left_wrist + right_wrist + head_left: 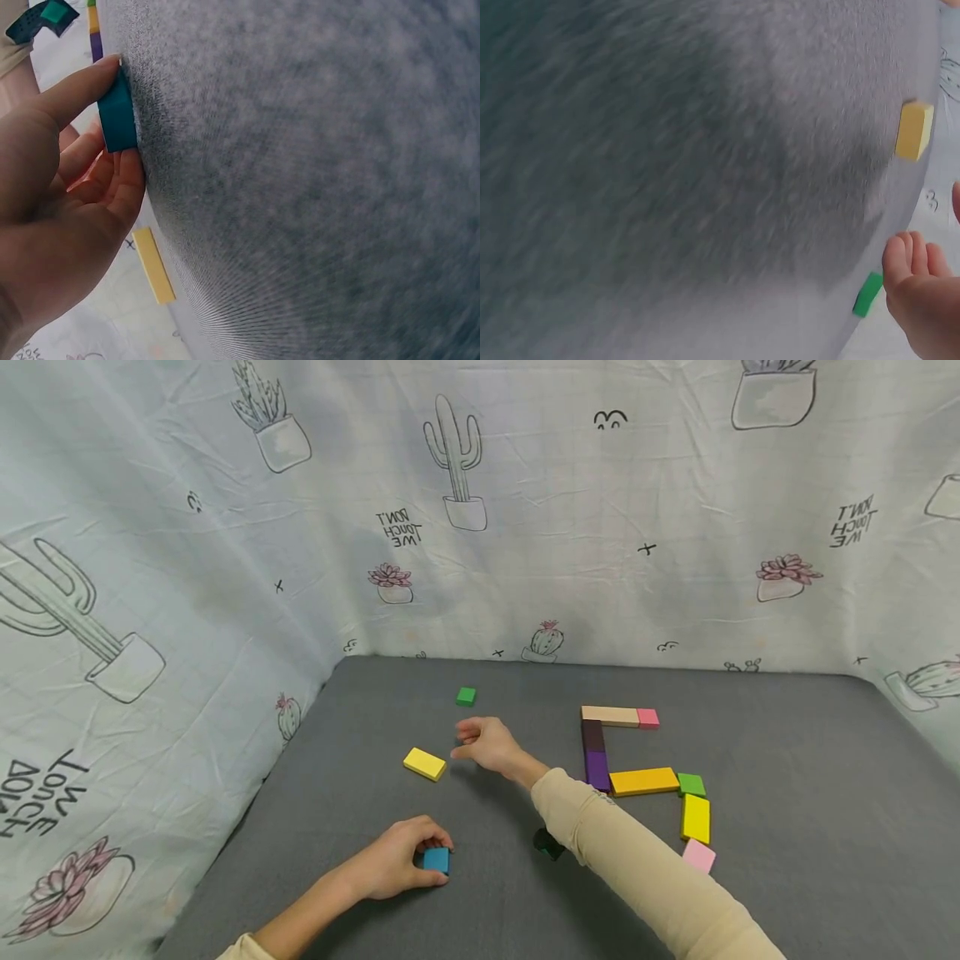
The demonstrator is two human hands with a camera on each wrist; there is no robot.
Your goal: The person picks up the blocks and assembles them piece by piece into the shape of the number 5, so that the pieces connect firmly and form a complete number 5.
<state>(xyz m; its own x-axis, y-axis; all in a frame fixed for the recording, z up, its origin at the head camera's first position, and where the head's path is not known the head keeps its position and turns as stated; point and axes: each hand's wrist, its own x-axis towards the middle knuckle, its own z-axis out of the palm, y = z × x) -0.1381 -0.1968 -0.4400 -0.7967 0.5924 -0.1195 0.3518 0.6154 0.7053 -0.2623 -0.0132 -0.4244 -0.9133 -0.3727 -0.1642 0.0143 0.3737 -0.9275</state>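
Between thumb and fingers, my left hand [393, 860] pinches a blue block [437, 860] at the table's near left; the left wrist view shows this blue block [117, 112] close up. My right hand [491, 746] reaches over the table with nothing in it, its fingers loosely bent. Just left of its fingertips lies a yellow block [424, 764]. A small green block [466, 697] sits farther back. In the right wrist view the right hand's fingers [907, 259] appear near the green block [868, 294], apart from the yellow block [914, 131].
On the right, blocks form a bent line: a beige block [610, 716], a dark brown one [592, 736], a purple one [597, 771], an orange one [643, 782] and several more, down to a pink block [699, 856]. A patterned cloth [525, 527] hangs behind the grey table [810, 827].
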